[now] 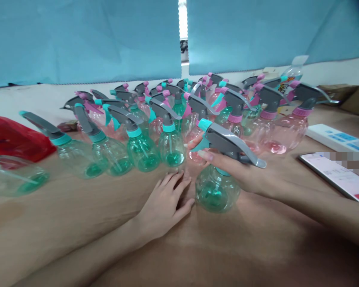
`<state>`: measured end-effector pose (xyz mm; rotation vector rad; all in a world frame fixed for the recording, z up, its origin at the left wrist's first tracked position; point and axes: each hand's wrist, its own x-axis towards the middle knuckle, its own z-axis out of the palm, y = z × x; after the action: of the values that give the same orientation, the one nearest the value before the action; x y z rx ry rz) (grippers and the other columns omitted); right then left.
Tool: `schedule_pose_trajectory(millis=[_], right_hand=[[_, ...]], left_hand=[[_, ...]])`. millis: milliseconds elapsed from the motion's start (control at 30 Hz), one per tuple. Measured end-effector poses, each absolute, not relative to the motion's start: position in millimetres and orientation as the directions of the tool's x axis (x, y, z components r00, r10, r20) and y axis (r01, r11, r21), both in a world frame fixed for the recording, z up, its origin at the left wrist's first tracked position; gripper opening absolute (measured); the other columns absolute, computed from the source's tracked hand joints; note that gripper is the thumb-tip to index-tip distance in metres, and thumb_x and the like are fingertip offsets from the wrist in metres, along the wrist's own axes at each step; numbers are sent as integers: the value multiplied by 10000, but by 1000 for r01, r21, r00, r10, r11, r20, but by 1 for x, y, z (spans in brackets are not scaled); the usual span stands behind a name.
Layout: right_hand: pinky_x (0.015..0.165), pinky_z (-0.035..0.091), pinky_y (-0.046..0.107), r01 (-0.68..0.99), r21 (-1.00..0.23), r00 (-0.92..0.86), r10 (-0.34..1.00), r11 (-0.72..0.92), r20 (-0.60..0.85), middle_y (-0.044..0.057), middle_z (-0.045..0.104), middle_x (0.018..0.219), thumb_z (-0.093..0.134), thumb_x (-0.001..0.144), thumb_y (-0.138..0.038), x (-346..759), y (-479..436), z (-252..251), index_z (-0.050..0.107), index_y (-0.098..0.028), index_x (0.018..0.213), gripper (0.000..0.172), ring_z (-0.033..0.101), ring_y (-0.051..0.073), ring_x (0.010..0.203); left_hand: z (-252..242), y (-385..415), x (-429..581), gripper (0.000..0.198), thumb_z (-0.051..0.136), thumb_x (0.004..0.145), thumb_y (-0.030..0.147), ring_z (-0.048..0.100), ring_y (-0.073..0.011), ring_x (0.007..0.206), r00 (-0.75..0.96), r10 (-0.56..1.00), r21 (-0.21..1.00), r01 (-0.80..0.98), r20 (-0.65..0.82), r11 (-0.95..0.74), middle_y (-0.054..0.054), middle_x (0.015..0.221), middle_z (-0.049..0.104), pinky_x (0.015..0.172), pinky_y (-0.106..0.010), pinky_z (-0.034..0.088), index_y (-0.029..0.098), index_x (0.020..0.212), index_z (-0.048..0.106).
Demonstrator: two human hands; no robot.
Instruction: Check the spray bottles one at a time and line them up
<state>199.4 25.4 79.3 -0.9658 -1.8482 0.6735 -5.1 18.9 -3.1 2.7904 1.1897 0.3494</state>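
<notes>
My right hand is around the neck of a green spray bottle, just under its grey trigger head. The bottle stands upright on the wooden table, its turquoise nozzle pointing left. Those fingers reach past the trigger, and part of the grip is hidden behind the head. My left hand lies palm down on the table left of this bottle, fingers spread and holding nothing. Just beyond its fingertips stands another green spray bottle with a turquoise collar.
Green and pink spray bottles crowd the table's back. A clear-green bottle lies at far left, near a red plastic bag. On the right are a phone, a white power strip and a cardboard box. Blue curtains hang behind.
</notes>
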Motion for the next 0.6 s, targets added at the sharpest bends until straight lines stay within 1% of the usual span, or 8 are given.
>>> schedule_pose_trajectory(millis=[100,167,300,400,467,600], right_hand=[[606,468,275,269,-812,-268,850,518,453,-4,615,752,557,877,-310,199,25,81,613,-235,785,131,571,137,673],[598,458,270,257,-821,-264,854,510,448,-14,606,741,563,869,-286,200,25,81,607,-234,776,115,552,125,648],[580,458,275,241,-848,-259,873,472,412,-14,644,821,581,856,-295,201,26,78,627,-246,856,67,555,123,628],[610,481,284,224,-856,-246,877,465,413,-8,667,884,588,852,-304,201,26,77,634,-253,893,79,595,141,687],[621,490,288,237,-843,-246,869,483,429,-5,671,878,579,862,-318,201,25,77,637,-257,900,93,607,151,709],[631,504,290,245,-826,-266,855,507,445,-4,669,885,550,881,-307,201,25,76,651,-272,953,129,597,141,673]], left_hand=[[-2,18,-5,458,537,933,356,407,-316,1303,671,721,169,701,170,-693,-157,1399,479,1031,-492,379,131,1328,488],[-1,17,-6,462,534,935,361,397,-313,1312,674,719,167,699,170,-695,-158,1404,474,1038,-489,373,131,1332,484],[-1,18,-5,462,529,936,364,394,-309,1316,672,721,164,703,169,-693,-155,1407,474,1042,-491,370,138,1337,479],[-2,18,-5,464,532,935,366,400,-310,1312,671,721,167,701,173,-693,-153,1403,479,1044,-490,368,137,1335,483],[-3,18,-5,464,533,935,369,405,-311,1308,672,720,166,700,177,-694,-156,1398,483,1044,-486,370,132,1332,487],[-3,18,-6,462,532,933,364,409,-312,1306,674,715,167,695,185,-699,-156,1395,487,1039,-483,376,133,1330,486]])
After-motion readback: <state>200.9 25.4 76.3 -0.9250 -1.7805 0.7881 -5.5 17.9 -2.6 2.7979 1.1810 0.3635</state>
